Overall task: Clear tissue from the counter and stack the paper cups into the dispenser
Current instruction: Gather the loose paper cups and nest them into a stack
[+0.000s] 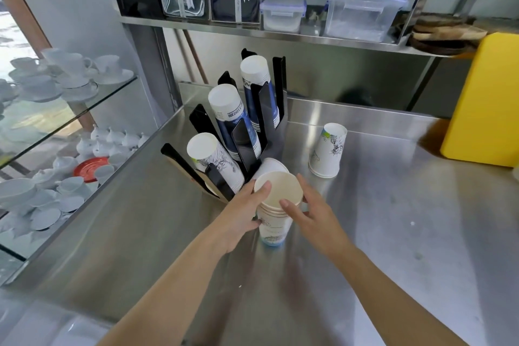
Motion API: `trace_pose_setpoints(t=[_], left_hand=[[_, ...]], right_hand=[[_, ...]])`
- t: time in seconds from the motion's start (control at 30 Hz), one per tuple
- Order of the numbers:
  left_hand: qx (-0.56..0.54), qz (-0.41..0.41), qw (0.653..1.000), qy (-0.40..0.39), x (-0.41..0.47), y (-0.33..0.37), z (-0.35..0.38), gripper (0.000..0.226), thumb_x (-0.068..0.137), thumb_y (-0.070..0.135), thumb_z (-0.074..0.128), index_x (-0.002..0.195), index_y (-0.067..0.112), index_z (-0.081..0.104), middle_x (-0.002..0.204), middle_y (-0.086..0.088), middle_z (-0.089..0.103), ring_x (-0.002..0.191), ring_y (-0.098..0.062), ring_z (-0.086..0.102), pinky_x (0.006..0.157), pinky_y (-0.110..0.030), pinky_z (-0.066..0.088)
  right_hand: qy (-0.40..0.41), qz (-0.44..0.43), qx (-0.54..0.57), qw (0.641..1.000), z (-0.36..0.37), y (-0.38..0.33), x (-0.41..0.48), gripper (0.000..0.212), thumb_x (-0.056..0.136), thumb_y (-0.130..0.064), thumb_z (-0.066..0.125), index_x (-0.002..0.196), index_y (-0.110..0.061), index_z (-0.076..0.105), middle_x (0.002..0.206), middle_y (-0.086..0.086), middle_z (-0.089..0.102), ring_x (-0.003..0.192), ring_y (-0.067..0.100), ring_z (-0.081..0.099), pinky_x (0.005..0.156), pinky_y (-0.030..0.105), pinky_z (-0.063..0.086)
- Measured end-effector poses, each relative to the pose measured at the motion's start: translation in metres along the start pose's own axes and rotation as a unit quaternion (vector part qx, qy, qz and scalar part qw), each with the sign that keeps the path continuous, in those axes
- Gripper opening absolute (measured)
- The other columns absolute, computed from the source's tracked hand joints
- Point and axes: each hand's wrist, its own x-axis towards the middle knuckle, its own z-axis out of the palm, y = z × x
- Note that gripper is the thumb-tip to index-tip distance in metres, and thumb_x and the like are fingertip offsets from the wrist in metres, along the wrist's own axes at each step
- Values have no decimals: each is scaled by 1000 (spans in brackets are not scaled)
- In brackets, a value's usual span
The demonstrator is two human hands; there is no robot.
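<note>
A short stack of white paper cups (273, 222) stands upside down on the steel counter (393, 233), just in front of the black cup dispenser (247, 135). My left hand (247, 211) grips the stack's left side and my right hand (306, 213) grips its right side, fingers over the top cup. The dispenser holds three slanted rows of cups (222, 109). Another cup (271, 167) lies right behind the stack. A single printed cup (328, 153) stands upside down to the right. No tissue is visible.
A yellow box (483, 104) stands at the counter's right end. A steel shelf (280, 34) above carries plastic containers (362, 11) and ribboned boxes. Glass shelves (56, 121) with white crockery are at the left.
</note>
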Motion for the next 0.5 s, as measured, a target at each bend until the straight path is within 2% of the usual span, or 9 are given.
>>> trace_pose_setpoints(t=[0.07, 0.13, 0.17, 0.23, 0.3, 0.33, 0.37, 0.5], left_hand=[[-15, 7, 1000, 22, 5, 0, 5, 41, 92, 41, 48, 130, 24, 48, 136, -4, 52, 127, -22, 45, 105, -50, 40], [-6, 9, 999, 33, 14, 4, 14, 45, 91, 43, 49, 132, 24, 46, 137, -3, 49, 127, -23, 45, 103, -50, 42], [3, 4, 999, 36, 19, 7, 19, 49, 91, 44, 49, 135, 24, 42, 139, -3, 47, 127, -23, 45, 103, -49, 42], [28, -8, 999, 30, 31, 13, 27, 53, 91, 48, 47, 137, 24, 39, 140, -2, 46, 125, -22, 46, 103, -48, 43], [48, -20, 998, 20, 42, 19, 31, 50, 91, 52, 44, 132, 24, 44, 136, -3, 50, 122, -22, 48, 101, -47, 45], [48, -28, 998, 21, 46, 21, 32, 48, 90, 53, 43, 128, 25, 47, 133, -4, 52, 120, -22, 50, 99, -47, 47], [46, -34, 998, 26, 50, 23, 31, 46, 89, 55, 43, 124, 26, 50, 129, -4, 55, 117, -22, 52, 97, -46, 48], [5, -41, 998, 54, 60, 16, 24, 43, 87, 62, 41, 110, 31, 60, 106, 4, 65, 103, -16, 58, 90, -36, 46]], right_hand=[[3, 3, 4, 1000, -2, 0, 2, 48, 82, -52, 56, 123, -62, 31, 130, -19, 51, 121, 0, 45, 98, 30, 41], [9, 4, 15, 1000, -8, 6, 7, 57, 83, -49, 58, 134, -39, 35, 135, -3, 50, 123, 8, 45, 102, 40, 42], [15, 4, 16, 1000, -12, 8, 10, 57, 83, -46, 59, 134, -32, 36, 133, -1, 51, 121, 9, 47, 102, 39, 41], [30, -2, 22, 999, -22, 9, 14, 43, 85, -40, 59, 124, -30, 46, 119, -5, 60, 109, 4, 54, 93, 28, 44], [40, -2, 24, 999, -31, 8, 18, 25, 87, -36, 59, 111, -34, 51, 106, -12, 64, 97, 0, 59, 80, 17, 44], [40, -1, 17, 999, -35, 9, 20, 24, 87, -38, 58, 110, -36, 51, 104, -14, 64, 96, -1, 59, 77, 14, 43], [37, 1, 6, 999, -36, 10, 23, 26, 87, -41, 57, 112, -37, 50, 107, -15, 63, 98, -2, 57, 79, 15, 44], [27, 29, -35, 999, -39, 18, 28, 55, 82, -59, 50, 129, -33, 40, 132, -8, 53, 118, 9, 49, 100, 38, 43]])
